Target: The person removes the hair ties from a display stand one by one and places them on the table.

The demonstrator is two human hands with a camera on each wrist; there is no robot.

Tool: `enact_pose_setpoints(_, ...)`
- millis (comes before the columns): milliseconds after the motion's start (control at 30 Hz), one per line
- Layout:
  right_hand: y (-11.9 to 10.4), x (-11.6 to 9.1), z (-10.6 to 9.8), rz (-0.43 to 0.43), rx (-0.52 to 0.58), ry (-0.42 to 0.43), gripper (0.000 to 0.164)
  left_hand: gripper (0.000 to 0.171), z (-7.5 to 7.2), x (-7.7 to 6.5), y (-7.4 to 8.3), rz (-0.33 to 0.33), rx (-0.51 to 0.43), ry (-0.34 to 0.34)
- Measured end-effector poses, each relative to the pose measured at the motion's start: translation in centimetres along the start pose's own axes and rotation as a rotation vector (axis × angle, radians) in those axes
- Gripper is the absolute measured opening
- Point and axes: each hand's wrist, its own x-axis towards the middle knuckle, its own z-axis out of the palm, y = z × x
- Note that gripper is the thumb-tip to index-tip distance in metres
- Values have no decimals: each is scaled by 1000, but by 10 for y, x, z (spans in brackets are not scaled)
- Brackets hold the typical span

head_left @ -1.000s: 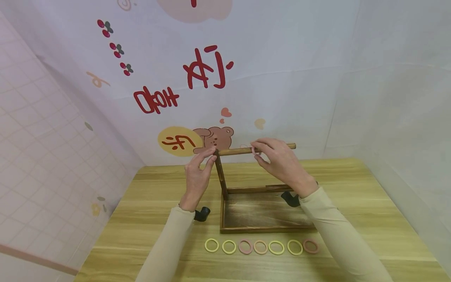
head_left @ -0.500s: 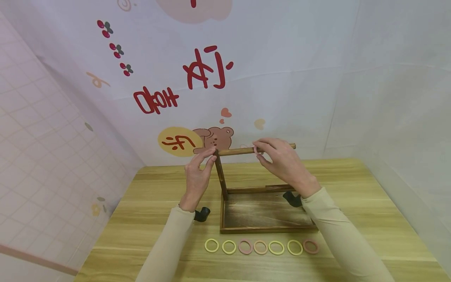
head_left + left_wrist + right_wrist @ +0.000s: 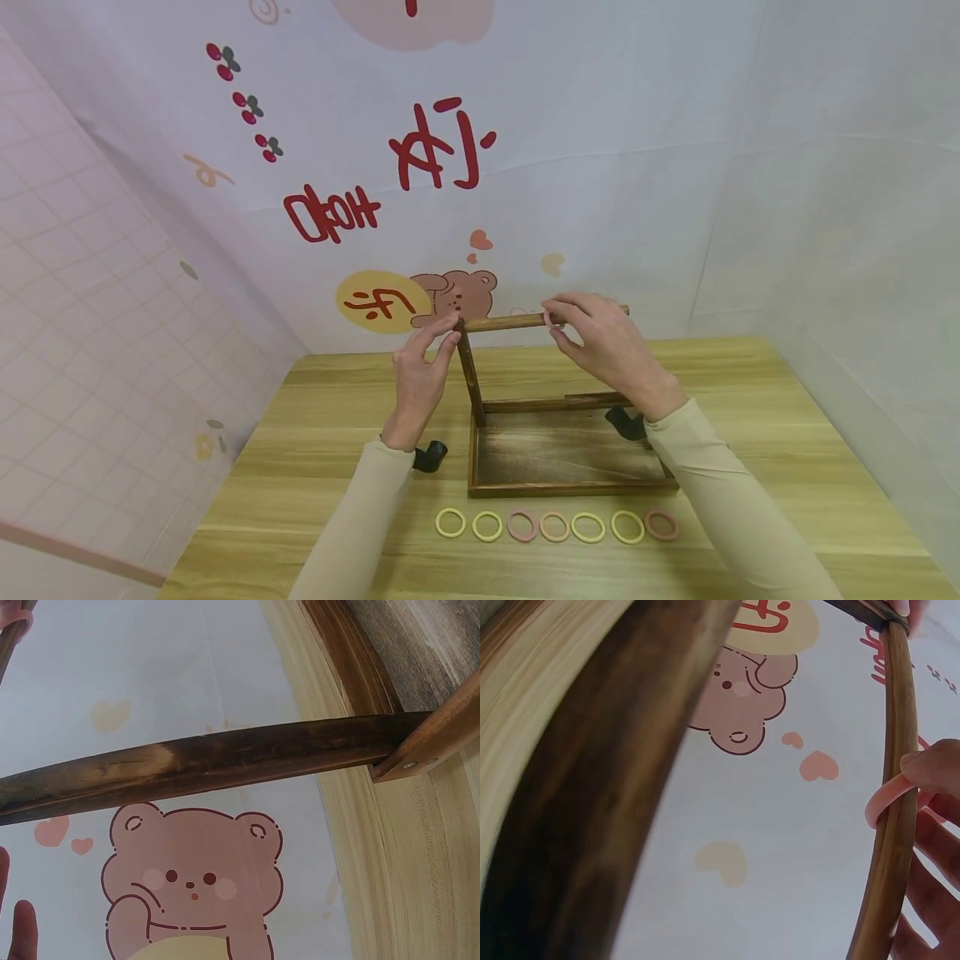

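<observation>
A wooden stand has a shallow tray base [image 3: 562,486], a dark post [image 3: 468,371] on its left and a round bar [image 3: 502,322] running rightward from the post's top. My left hand [image 3: 422,375] holds the corner where post and bar meet, its thumb and fingers around it. With thumb and fingers, my right hand [image 3: 600,342] pinches a pink ring [image 3: 889,799], which encircles the bar near its middle. The bar's right tip [image 3: 624,310] shows past the right hand. In the left wrist view, only fingertips [image 3: 24,930] of the left hand show.
Several yellow, pink and orange rings, among them a yellow ring [image 3: 451,522], lie in a row on the wood-grain table [image 3: 300,500] before the base. White printed cloth [image 3: 600,208] stands behind. Black objects [image 3: 431,456] show by both wrists.
The right hand has slid the pink ring a short way rightward along the bar. The left hand and the stand have stayed in place.
</observation>
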Motion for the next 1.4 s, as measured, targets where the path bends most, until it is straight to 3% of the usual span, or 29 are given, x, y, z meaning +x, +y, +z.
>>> enact_pose_setpoints(367,1,-2,-3,5,-9,-2,37,26,-2,0,-1,-15,13,-11)
enact_pose_setpoints(1400,9,-11,-7,12,-25,-7,41,27,-1,0,-3,29,20,12)
